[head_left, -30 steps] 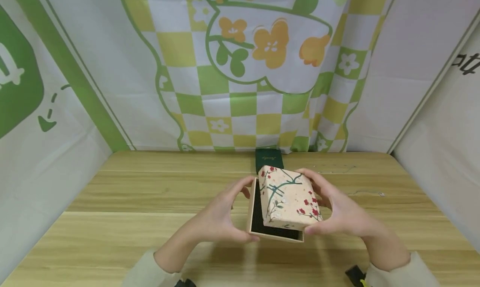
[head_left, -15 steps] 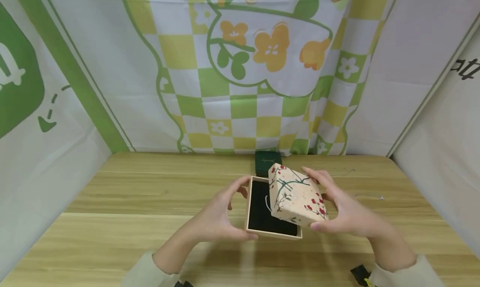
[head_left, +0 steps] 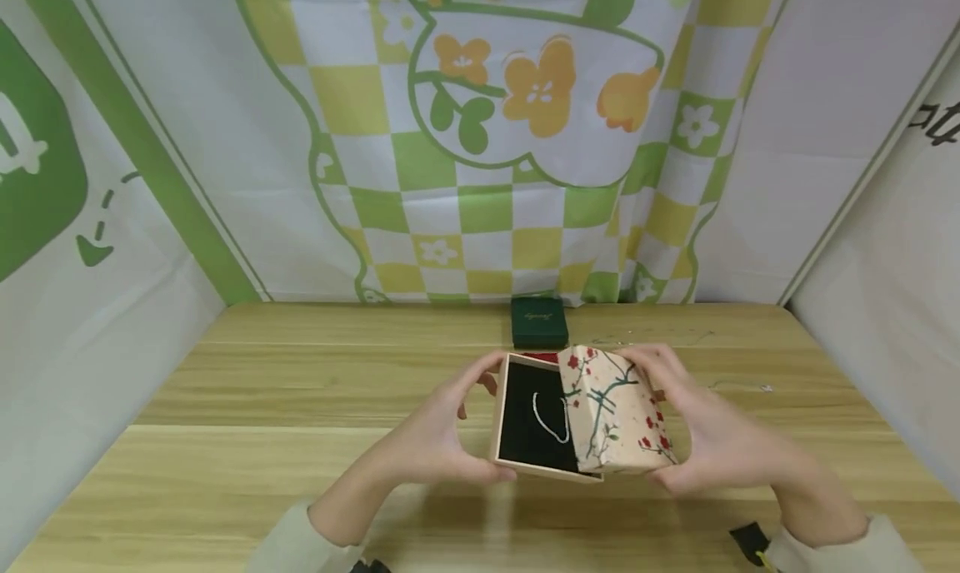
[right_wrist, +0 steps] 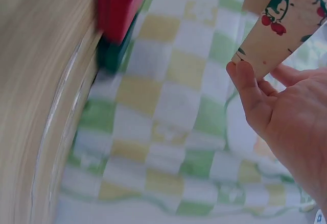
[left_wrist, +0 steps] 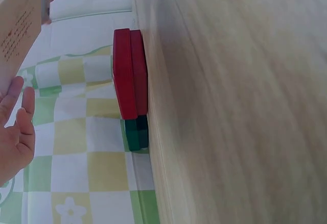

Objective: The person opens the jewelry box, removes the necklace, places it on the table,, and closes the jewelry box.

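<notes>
My left hand [head_left: 442,435] grips the left side of a small cream jewelry box base [head_left: 517,427], thumb at its front and fingers behind. Inside is a black lining, and on it a silvery looped cord or chain [head_left: 558,438] partly shows. My right hand [head_left: 720,444] holds the box's lid [head_left: 618,415], cream with red blossoms and teal branches, tilted over the right part of the base and hiding it. The left wrist view has the left hand [left_wrist: 15,137] beside the box's printed face [left_wrist: 20,35]. Fingers hold the patterned lid [right_wrist: 286,35] in the right wrist view.
A dark green box [head_left: 538,325] stands at the back of the wooden table [head_left: 300,373]. Just in front of it is a red box [left_wrist: 125,76]. Thin chains [head_left: 652,337] and a necklace with a small pendant [head_left: 765,388] lie at the back right. Checkered cloth [head_left: 487,206] hangs behind.
My right hand has moved the lid to the right and tilted it, uncovering more of the black lining and the silvery loop. The left hand and base have stayed almost in place.
</notes>
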`<state>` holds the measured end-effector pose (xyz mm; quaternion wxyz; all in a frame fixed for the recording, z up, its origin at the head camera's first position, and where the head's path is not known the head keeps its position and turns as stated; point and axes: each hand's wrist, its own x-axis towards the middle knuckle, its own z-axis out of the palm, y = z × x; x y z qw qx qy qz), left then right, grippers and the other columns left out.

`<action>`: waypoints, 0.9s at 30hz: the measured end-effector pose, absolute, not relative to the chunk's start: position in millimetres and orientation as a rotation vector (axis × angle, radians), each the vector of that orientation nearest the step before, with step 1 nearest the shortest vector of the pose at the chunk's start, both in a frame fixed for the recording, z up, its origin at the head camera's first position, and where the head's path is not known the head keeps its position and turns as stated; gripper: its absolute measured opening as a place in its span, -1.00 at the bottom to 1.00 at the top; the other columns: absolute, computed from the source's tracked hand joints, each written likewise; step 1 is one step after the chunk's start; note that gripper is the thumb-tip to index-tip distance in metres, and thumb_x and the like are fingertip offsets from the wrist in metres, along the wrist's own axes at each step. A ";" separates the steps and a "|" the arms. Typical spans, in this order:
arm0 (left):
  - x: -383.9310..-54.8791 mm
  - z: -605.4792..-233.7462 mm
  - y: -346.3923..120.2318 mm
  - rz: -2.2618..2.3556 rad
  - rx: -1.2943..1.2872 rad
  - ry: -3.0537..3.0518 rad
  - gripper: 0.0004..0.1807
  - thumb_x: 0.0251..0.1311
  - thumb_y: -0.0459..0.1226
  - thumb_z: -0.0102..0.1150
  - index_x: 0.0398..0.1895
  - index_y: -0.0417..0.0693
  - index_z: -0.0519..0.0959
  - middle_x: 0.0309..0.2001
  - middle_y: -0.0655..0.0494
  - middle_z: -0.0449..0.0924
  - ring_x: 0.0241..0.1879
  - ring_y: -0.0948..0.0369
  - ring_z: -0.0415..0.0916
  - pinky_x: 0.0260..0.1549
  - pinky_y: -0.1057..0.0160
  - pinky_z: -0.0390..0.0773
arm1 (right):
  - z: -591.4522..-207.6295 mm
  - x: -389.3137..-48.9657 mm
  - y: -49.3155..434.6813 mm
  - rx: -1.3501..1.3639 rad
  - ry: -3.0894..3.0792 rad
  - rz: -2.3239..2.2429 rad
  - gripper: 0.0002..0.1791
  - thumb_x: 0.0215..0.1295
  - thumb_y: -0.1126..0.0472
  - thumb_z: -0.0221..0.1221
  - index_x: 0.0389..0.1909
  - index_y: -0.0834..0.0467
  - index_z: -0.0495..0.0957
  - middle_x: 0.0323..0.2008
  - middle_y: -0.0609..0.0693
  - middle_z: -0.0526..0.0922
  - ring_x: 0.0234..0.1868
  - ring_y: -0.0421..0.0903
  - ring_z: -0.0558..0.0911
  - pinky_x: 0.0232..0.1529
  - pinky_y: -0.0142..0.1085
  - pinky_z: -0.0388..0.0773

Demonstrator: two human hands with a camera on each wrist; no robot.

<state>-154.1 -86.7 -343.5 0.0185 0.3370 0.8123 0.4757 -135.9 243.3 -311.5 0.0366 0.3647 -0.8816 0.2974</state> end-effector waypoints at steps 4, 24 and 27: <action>-155.6 -344.6 -88.1 1.524 1.007 2.541 0.22 -0.38 -0.17 0.66 0.49 0.15 0.18 0.09 0.19 0.48 0.08 0.24 0.38 -0.18 0.15 0.44 | -307.2 -139.9 273.5 1.021 -2.773 0.872 0.35 -0.41 0.34 0.51 0.52 -0.01 -0.01 0.35 -0.02 0.15 0.21 -0.08 0.36 -0.02 -0.16 0.61; -155.6 -344.3 -88.4 1.533 1.004 2.525 0.22 -0.34 -0.14 0.66 0.51 0.14 0.15 0.14 0.20 0.47 0.11 0.17 0.38 -0.17 0.04 0.47 | -348.3 -162.8 421.3 0.593 -2.969 0.659 0.36 -0.42 0.43 0.50 0.47 0.42 -0.13 0.23 0.49 0.01 0.11 0.23 0.10 -0.16 -0.72 0.03; -155.7 -344.1 -88.9 1.543 1.005 2.527 0.22 -0.34 -0.16 0.66 0.51 0.11 0.15 0.12 0.18 0.48 0.11 0.15 0.39 -0.17 0.06 0.47 | -358.6 -162.7 434.9 0.567 -2.995 0.655 0.34 -0.40 0.44 0.50 0.45 0.45 -0.12 0.23 0.52 -0.01 0.10 0.30 0.06 -0.17 -0.71 0.00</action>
